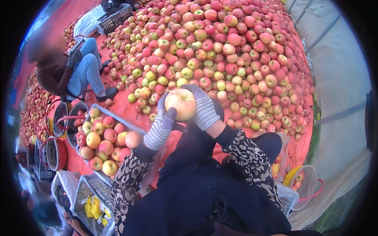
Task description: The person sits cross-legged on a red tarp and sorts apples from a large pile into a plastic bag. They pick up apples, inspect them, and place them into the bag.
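Note:
A large pale pink-yellow apple (180,104) is held up between my two gloved hands, its stem hollow facing up. My left hand (161,125), in a grey-and-white striped knit glove, grips its left side, with the thumb along the lower left. Against its right side lies my right hand (203,106) in a matching glove; some of its fingers are hidden behind the fruit. Beyond my hands spreads a big heap of red and yellow-green apples (218,56). Left of my left forearm stands a lined crate (118,115) filled with apples.
A person (56,70) sits at the left on the red ground sheet (121,107). Buckets (60,153) with red handles stand nearby. Lower left is a lined crate (88,183) with yellow scraps. A yellow-banded bucket (308,177) holds apples at the right, beside plastic sheeting (339,79).

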Tool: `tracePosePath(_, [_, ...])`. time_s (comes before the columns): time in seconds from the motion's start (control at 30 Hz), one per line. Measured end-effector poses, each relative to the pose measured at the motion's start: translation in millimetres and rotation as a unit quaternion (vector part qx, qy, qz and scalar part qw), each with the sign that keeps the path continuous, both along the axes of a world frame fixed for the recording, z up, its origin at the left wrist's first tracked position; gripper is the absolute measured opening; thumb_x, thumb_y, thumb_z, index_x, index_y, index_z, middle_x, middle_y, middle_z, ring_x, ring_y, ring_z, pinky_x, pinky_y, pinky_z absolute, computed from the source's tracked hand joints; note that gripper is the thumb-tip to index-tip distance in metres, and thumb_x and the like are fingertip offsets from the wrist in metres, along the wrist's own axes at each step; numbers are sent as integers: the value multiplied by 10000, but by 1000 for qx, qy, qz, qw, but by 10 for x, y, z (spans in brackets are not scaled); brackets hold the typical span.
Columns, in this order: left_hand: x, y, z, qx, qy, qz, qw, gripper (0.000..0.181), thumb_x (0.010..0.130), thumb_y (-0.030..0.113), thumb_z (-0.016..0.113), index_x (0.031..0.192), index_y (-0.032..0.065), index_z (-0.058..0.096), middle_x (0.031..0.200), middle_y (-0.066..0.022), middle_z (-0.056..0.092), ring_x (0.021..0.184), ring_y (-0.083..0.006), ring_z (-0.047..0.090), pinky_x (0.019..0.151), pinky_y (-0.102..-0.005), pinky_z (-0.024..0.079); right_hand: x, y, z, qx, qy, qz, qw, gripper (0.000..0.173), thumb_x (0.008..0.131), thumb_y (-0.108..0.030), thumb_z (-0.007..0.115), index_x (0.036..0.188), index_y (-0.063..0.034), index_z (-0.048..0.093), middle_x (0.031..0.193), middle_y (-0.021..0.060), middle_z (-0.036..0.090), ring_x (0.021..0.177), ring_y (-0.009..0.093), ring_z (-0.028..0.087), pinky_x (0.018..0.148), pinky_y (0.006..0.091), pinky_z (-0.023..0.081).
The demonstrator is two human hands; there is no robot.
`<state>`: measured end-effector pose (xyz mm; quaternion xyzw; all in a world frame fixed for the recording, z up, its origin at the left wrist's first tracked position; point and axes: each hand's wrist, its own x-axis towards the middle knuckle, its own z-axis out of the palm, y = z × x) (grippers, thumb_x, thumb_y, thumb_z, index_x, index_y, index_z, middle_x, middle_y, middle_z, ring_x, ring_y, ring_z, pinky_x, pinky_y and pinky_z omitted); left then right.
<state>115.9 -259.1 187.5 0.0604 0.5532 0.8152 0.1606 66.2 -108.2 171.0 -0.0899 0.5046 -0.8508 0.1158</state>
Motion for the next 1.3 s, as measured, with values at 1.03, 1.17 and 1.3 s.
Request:
tracePosePath(1.03, [-824,2191,-310,-153,288,90,941,405,991,316,395,1218,-3,502,1111,-128,562,1007,-206,548,873,-340,458,160,1714,171,101,-159,-354,916,712,873,-674,401,1196,-47,498,981,159,606,805,301,627,408,422,493])
tracePosePath(1.17, [-899,2148,-484,-127,258,84,954,369,1011,289,337,1130,-2,529,1027,-94,558,931,-176,531,822,-313,447,94,1788,90,135,-203,-366,898,613,936,-564,412,1169,-8,525,907,103,604,851,198,598,575,341,489])
tracePosePath(1.3, [-934,2163,-582,-114,144,90,979,365,1008,312,338,1095,23,544,970,-64,573,840,-135,539,668,-258,480,-182,1921,-496,252,-24,-405,879,504,967,-453,428,1147,4,538,987,62,566,873,135,510,747,278,435])
